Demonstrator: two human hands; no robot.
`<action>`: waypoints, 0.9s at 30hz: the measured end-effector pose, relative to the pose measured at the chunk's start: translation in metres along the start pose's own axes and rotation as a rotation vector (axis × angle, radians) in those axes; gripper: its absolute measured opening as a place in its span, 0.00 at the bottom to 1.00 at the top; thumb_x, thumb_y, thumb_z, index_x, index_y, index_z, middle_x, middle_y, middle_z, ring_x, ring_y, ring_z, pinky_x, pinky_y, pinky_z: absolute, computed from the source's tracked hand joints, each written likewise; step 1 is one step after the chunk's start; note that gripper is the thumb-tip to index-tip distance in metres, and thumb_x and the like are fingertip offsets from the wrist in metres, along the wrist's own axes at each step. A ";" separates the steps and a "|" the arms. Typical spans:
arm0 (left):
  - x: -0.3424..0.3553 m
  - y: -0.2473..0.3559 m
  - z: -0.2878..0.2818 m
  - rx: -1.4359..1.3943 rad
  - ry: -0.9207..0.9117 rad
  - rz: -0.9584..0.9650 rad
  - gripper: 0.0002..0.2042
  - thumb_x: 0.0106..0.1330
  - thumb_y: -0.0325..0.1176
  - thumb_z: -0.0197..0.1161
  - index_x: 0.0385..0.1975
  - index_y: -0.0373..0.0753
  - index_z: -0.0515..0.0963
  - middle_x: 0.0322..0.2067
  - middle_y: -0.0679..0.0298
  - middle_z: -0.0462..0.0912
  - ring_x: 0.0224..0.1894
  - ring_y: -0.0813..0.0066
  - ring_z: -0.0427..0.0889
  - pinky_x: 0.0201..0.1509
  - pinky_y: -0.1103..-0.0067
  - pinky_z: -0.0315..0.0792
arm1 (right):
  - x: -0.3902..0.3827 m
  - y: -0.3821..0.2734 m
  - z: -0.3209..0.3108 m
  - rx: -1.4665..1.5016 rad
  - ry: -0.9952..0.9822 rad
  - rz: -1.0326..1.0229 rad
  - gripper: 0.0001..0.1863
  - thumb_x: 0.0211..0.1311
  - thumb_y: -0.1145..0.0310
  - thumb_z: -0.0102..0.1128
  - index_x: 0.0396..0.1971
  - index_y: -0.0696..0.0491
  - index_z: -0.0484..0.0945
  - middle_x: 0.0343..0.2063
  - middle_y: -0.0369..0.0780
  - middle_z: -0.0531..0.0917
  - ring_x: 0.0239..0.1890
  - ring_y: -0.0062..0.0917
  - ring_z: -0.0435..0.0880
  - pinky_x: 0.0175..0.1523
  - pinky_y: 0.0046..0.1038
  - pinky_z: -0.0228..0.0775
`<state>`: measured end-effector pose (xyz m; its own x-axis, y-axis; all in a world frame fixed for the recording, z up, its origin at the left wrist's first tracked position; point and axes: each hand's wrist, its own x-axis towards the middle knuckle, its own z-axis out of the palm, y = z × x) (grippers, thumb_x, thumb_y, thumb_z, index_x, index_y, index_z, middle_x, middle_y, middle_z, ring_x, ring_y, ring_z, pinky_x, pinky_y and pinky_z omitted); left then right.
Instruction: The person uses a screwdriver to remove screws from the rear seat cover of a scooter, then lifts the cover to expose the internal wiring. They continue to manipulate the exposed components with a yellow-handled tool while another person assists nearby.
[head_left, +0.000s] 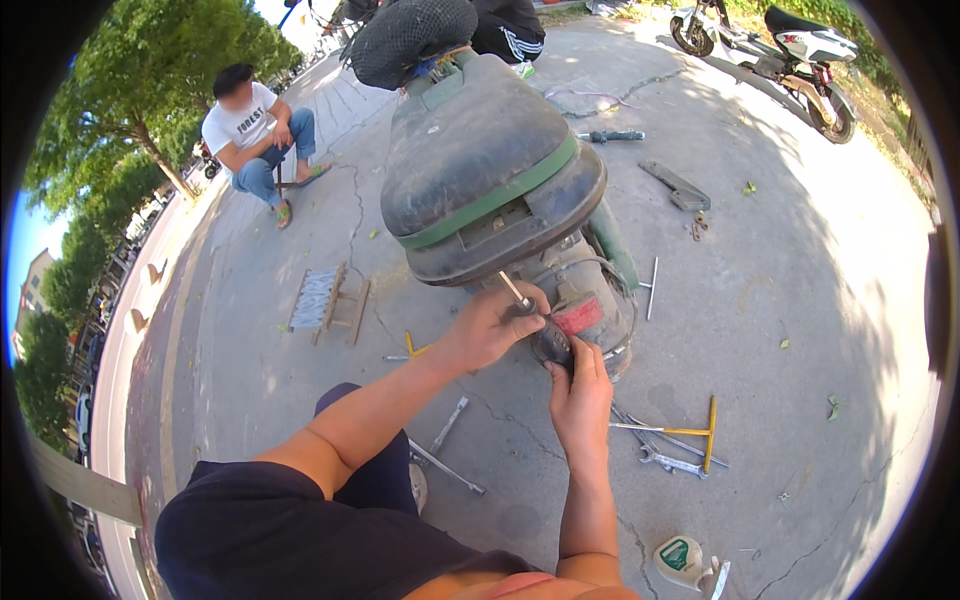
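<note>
Holding a rod and a black part by a scooter

So the left hand [500, 318] is curled around the base of a thin rod [513, 289] that pokes up past the thumb. Right hand [582, 388] has the fingers clamped on a rounded black part [553, 343], just beside a red piece [576, 314] at the near end of the scooter [480, 150]. There's a white-and-green thing [680, 562] near the bottom edge; can't tell if it's a jug or what's in it. The body's dark lip overhangs close above the hands, so that side's tight. Room-wise, bare concrete [780, 350] stretches wide to the right, with a yellow T-handle [711, 435] and a wrench [672, 462] lying near the right forearm. To the left there's open ground before a low stool [322, 300], and a seated person [258, 140] is farther off
</note>
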<state>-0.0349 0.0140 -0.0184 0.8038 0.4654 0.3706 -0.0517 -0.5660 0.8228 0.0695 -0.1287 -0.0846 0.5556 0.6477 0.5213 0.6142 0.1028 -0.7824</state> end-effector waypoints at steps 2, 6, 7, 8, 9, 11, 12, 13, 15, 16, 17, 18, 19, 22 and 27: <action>0.002 0.000 0.004 -0.098 0.036 0.015 0.10 0.68 0.35 0.64 0.42 0.36 0.77 0.28 0.73 0.75 0.29 0.88 0.68 0.33 0.85 0.63 | 0.000 0.001 0.006 -0.003 0.130 0.046 0.21 0.51 0.79 0.68 0.46 0.61 0.71 0.40 0.49 0.76 0.33 0.45 0.82 0.38 0.38 0.74; 0.000 0.009 0.004 -0.115 -0.013 -0.138 0.10 0.67 0.33 0.64 0.43 0.36 0.77 0.34 0.67 0.78 0.38 0.80 0.74 0.43 0.80 0.68 | 0.000 -0.001 0.013 -0.005 0.187 0.132 0.22 0.48 0.81 0.70 0.44 0.61 0.70 0.38 0.47 0.74 0.30 0.41 0.81 0.36 0.36 0.74; 0.001 0.007 0.003 -0.056 -0.009 -0.095 0.10 0.68 0.34 0.64 0.43 0.36 0.77 0.30 0.70 0.75 0.33 0.84 0.70 0.38 0.83 0.65 | 0.001 -0.003 0.012 0.000 0.150 0.141 0.23 0.48 0.80 0.70 0.44 0.61 0.70 0.39 0.47 0.74 0.31 0.41 0.81 0.37 0.37 0.74; 0.002 0.006 0.001 0.004 -0.004 -0.052 0.10 0.68 0.34 0.64 0.42 0.36 0.77 0.26 0.74 0.72 0.28 0.88 0.67 0.32 0.86 0.61 | 0.002 -0.008 0.009 0.005 0.113 0.150 0.23 0.48 0.80 0.70 0.45 0.61 0.70 0.40 0.47 0.74 0.32 0.41 0.81 0.37 0.37 0.74; 0.002 0.007 0.000 0.016 -0.012 -0.048 0.10 0.68 0.34 0.64 0.42 0.36 0.77 0.26 0.74 0.72 0.27 0.88 0.66 0.31 0.86 0.61 | 0.003 -0.010 0.007 0.010 0.077 0.159 0.23 0.48 0.80 0.70 0.45 0.61 0.70 0.41 0.48 0.74 0.33 0.42 0.81 0.37 0.37 0.74; 0.002 0.007 -0.003 0.040 -0.027 -0.041 0.10 0.68 0.35 0.64 0.42 0.36 0.77 0.25 0.74 0.72 0.27 0.88 0.66 0.31 0.85 0.61 | -0.001 -0.006 0.004 0.003 0.062 0.045 0.23 0.48 0.80 0.70 0.45 0.62 0.70 0.42 0.48 0.74 0.34 0.43 0.81 0.38 0.37 0.74; 0.002 0.007 -0.003 0.043 -0.028 -0.038 0.10 0.69 0.35 0.64 0.42 0.36 0.77 0.25 0.74 0.72 0.27 0.88 0.66 0.30 0.85 0.61 | -0.002 -0.003 0.002 -0.001 0.053 -0.012 0.24 0.48 0.80 0.70 0.45 0.62 0.70 0.42 0.48 0.73 0.35 0.43 0.80 0.38 0.38 0.74; 0.002 0.007 -0.003 0.045 -0.028 -0.035 0.10 0.69 0.35 0.63 0.42 0.36 0.77 0.25 0.74 0.72 0.27 0.88 0.66 0.30 0.85 0.60 | -0.001 0.000 0.000 0.004 0.035 -0.018 0.24 0.49 0.80 0.70 0.45 0.62 0.70 0.43 0.49 0.73 0.36 0.44 0.80 0.39 0.38 0.74; 0.001 0.007 -0.003 0.033 -0.028 -0.036 0.10 0.69 0.35 0.63 0.42 0.36 0.77 0.25 0.74 0.71 0.26 0.88 0.66 0.30 0.85 0.60 | 0.001 0.006 -0.002 0.013 0.001 -0.029 0.24 0.49 0.79 0.70 0.46 0.62 0.69 0.44 0.50 0.73 0.39 0.46 0.80 0.40 0.39 0.74; 0.000 0.008 -0.003 0.018 -0.028 -0.040 0.10 0.69 0.35 0.63 0.42 0.36 0.77 0.25 0.74 0.71 0.26 0.88 0.65 0.30 0.85 0.60 | 0.000 0.005 0.002 0.034 0.034 0.039 0.24 0.50 0.79 0.69 0.47 0.63 0.69 0.44 0.50 0.73 0.40 0.46 0.80 0.42 0.39 0.74; 0.000 0.009 -0.003 0.003 -0.029 -0.044 0.10 0.69 0.35 0.63 0.42 0.36 0.77 0.25 0.74 0.71 0.26 0.88 0.65 0.30 0.85 0.60 | -0.003 0.003 0.008 0.056 0.066 0.108 0.24 0.51 0.79 0.68 0.48 0.63 0.69 0.45 0.50 0.73 0.41 0.47 0.80 0.43 0.39 0.74; 0.000 0.011 -0.001 -0.009 -0.025 -0.076 0.10 0.69 0.35 0.63 0.43 0.36 0.77 0.25 0.74 0.71 0.26 0.88 0.65 0.30 0.85 0.60 | -0.004 0.001 0.012 0.078 0.099 0.177 0.24 0.52 0.79 0.68 0.49 0.63 0.69 0.46 0.51 0.73 0.42 0.48 0.80 0.44 0.40 0.75; 0.001 0.013 0.002 -0.022 -0.021 -0.107 0.10 0.69 0.35 0.63 0.43 0.36 0.77 0.25 0.74 0.71 0.26 0.89 0.65 0.30 0.85 0.60 | -0.004 -0.001 0.013 0.064 0.099 0.199 0.24 0.52 0.79 0.67 0.49 0.63 0.69 0.45 0.51 0.73 0.42 0.48 0.80 0.44 0.40 0.75; 0.000 0.009 0.000 -0.001 -0.016 -0.101 0.10 0.69 0.34 0.63 0.44 0.36 0.76 0.25 0.75 0.71 0.26 0.89 0.65 0.30 0.86 0.60 | 0.001 -0.008 0.012 0.032 0.086 0.195 0.22 0.52 0.79 0.68 0.46 0.62 0.69 0.44 0.50 0.72 0.41 0.47 0.80 0.43 0.39 0.75; 0.000 0.009 -0.004 0.034 -0.024 -0.057 0.09 0.68 0.33 0.63 0.43 0.36 0.76 0.26 0.74 0.72 0.27 0.89 0.66 0.30 0.86 0.60 | 0.000 0.001 -0.003 0.034 0.002 -0.017 0.20 0.52 0.79 0.69 0.41 0.61 0.69 0.42 0.49 0.72 0.36 0.44 0.81 0.39 0.38 0.74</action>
<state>-0.0373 0.0118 -0.0094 0.8189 0.4813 0.3125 0.0146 -0.5618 0.8272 0.0721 -0.1310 -0.0847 0.5464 0.6440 0.5354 0.6043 0.1395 -0.7845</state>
